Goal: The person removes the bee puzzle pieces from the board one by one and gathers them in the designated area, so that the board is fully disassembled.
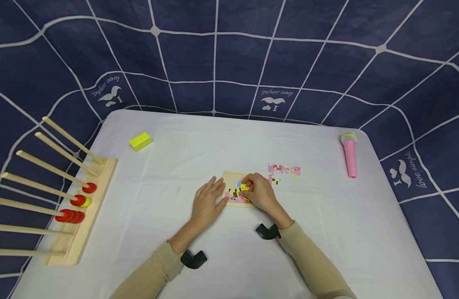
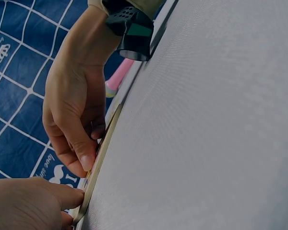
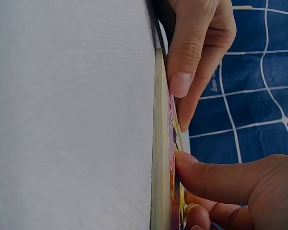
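Observation:
A jigsaw puzzle in a light wooden tray (image 1: 235, 204) lies in front of me, partly filled with pink, yellow and black bee-pattern pieces. My left hand (image 1: 208, 203) rests at the tray's left side, fingers extended and thumb at its lower left edge. Over the tray's right part, my right hand (image 1: 262, 193) pinches a puzzle piece (image 1: 245, 187) between thumb and curled fingers, low against the picture. Much of that piece is hidden by the fingers. Loose pink puzzle pieces (image 1: 283, 169) lie right of the tray, beyond the right hand.
A wooden peg rack (image 1: 98, 195) with red and yellow beads (image 1: 69, 216) stands along the left side. Farther back lies a yellow block (image 1: 141, 141). A pink toy microphone (image 1: 350, 158) is at the right. White cloth (image 1: 184, 158) covers the table.

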Demonstrator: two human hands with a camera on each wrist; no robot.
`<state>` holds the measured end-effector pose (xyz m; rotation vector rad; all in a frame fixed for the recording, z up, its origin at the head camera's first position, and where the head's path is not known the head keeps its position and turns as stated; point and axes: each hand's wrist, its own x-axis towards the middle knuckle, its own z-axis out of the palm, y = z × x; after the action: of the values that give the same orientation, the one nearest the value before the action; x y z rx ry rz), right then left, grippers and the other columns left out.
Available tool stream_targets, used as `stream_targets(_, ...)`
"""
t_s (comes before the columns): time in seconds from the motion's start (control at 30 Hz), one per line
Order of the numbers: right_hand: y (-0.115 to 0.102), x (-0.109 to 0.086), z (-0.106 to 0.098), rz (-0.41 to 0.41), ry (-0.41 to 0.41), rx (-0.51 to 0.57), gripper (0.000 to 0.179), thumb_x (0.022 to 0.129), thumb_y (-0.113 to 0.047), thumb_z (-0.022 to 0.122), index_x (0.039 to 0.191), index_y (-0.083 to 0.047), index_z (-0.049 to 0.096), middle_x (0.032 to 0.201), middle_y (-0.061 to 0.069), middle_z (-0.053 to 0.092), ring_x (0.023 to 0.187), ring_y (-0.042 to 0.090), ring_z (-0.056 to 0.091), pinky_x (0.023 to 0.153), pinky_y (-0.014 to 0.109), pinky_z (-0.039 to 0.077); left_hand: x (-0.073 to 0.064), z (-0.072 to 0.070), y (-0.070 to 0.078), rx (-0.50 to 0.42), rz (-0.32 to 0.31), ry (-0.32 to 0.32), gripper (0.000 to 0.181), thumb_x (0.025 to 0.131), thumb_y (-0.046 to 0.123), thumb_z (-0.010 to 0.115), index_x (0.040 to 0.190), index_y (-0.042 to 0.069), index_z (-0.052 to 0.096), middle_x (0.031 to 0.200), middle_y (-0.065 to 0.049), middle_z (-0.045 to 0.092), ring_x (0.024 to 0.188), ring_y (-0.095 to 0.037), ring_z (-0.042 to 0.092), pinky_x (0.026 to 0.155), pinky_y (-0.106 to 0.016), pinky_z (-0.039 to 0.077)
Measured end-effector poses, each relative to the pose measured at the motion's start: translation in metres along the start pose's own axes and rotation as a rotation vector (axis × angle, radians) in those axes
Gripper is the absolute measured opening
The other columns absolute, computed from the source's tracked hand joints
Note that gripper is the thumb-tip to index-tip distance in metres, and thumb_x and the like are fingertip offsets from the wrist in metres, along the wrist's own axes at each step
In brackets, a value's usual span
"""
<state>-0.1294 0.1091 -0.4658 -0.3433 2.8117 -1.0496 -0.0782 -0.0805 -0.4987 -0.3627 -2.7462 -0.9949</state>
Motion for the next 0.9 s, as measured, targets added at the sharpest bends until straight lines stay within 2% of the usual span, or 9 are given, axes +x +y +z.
stream_targets(0.27, 0.0017, 0.0, 0.0009, 0.018, 0.004, 0.005, 0.028, 0.074, -0.012, 0.085, 0.095, -0.005, 0.068, 0.084, 0.005, 0.058, 0.068, 0.012, 0.051, 0.061, 0.024, 0.04, -0.0005, -0.0001, 0.0003, 0.002, 0.006, 0.001, 0.046, 0.085, 0.02, 0.076, 0.124, -0.002, 0.065, 0.139, -0.011, 0.057, 0.138, -0.032, 0.045, 0.111, -0.052, 0.035)
stream_targets(0.5, 0.0013, 0.0005, 0.0012, -0.017, 0.018, 0.046, 0.029, 0.074, -0.006, 0.084, 0.094, -0.007, 0.063, 0.086, 0.005, 0.06, 0.064, 0.011, 0.051, 0.058, 0.023, 0.039, 0.0001, 0.0006, -0.0002, 0.001, 0.001, -0.003, 0.047, 0.085, 0.02, 0.075, 0.125, -0.002, 0.064, 0.14, -0.011, 0.057, 0.138, -0.032, 0.045, 0.111, -0.052, 0.035)
stream_targets(0.77, 0.0003, 0.0001, 0.0003, -0.033, 0.033, 0.193, 0.017, 0.082, 0.0, 0.074, 0.09, -0.008, 0.062, 0.076, 0.004, 0.06, 0.064, 0.011, 0.051, 0.057, 0.02, 0.041, 0.0, 0.0007, -0.0003, 0.004, 0.004, -0.004, 0.046, 0.086, 0.02, 0.075, 0.124, -0.002, 0.065, 0.139, -0.011, 0.057, 0.138, -0.032, 0.045, 0.111, -0.052, 0.035)
stream_targets(0.9, -0.0023, 0.0002, -0.0062, -0.03, 0.036, 0.29, 0.013, 0.086, 0.003, 0.069, 0.091, -0.006, 0.063, 0.078, 0.007, 0.06, 0.065, 0.012, 0.051, 0.058, 0.018, 0.043, 0.0, 0.0007, -0.0004, 0.01, 0.005, -0.005, 0.046, 0.086, 0.021, 0.074, 0.125, -0.001, 0.064, 0.14, -0.011, 0.057, 0.138, -0.031, 0.045, 0.111, -0.052, 0.035)
